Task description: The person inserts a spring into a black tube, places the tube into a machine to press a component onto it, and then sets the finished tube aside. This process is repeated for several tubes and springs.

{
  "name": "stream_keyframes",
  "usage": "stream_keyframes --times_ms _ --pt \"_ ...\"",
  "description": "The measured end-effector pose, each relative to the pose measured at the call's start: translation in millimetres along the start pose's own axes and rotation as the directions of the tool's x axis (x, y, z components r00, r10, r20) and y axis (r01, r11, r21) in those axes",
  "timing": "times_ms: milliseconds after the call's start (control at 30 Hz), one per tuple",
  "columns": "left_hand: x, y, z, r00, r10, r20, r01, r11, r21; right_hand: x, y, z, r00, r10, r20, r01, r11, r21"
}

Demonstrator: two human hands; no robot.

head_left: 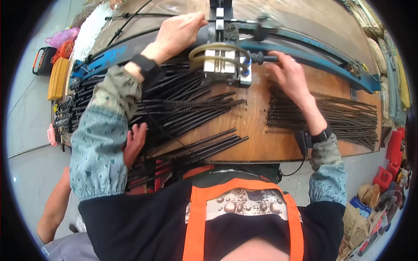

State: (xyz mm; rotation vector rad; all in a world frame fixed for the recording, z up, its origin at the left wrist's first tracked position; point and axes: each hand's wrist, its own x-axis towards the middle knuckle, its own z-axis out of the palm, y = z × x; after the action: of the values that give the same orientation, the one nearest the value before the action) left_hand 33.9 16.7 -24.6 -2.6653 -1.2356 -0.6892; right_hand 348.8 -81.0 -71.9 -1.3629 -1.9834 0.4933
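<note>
My left hand [182, 32] reaches to the top of a small bench machine [222, 65] with a clear looped hose [209, 47]. Its fingers are pinched on a thin black cable [130, 15] that runs in from the left. To the right of the machine, my right hand [289, 76] has thumb and fingers closed around a black rod-like piece with a ribbed collar [261, 57]. Whether this piece is joined to the machine, I cannot tell. A long blue metal rail [305, 54] lies behind the right hand.
Black cables or rods [187, 117] and thin springs [196, 104] lie left on the wooden table [257, 139]. Dark coiled strands [344, 117] lie right. Another person's hand [136, 143] rests by the left bundle. A yellow case [58, 78] stands beyond the table.
</note>
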Motion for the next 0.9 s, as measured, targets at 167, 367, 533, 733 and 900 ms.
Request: stream_keyframes --times_ms 167,367,533,733,900 --pt "-18 -35 -10 0.853 -0.221 0.473 0.204 0.975 0.089 -96 -42 -31 0.915 -0.116 0.386 0.287 0.860 -0.423" --pt "-7 -38 -23 0.736 0.043 -0.675 -0.292 0.921 -0.259 -149 -48 -7 0.894 -0.140 0.425 0.350 0.812 -0.468" --pt "-34 11 -95 0.931 -0.180 0.318 -0.001 0.868 0.496 -138 -44 -9 0.892 -0.218 0.396 0.388 0.819 -0.423" --pt "-174 184 -126 0.845 -0.124 0.520 0.116 0.992 0.049 -135 -51 -6 0.938 -0.200 0.284 0.267 0.939 -0.218" --pt "-240 229 -71 0.862 -0.341 0.374 0.344 0.937 0.062 -142 -38 -10 0.950 -0.202 0.239 0.210 0.978 -0.009"
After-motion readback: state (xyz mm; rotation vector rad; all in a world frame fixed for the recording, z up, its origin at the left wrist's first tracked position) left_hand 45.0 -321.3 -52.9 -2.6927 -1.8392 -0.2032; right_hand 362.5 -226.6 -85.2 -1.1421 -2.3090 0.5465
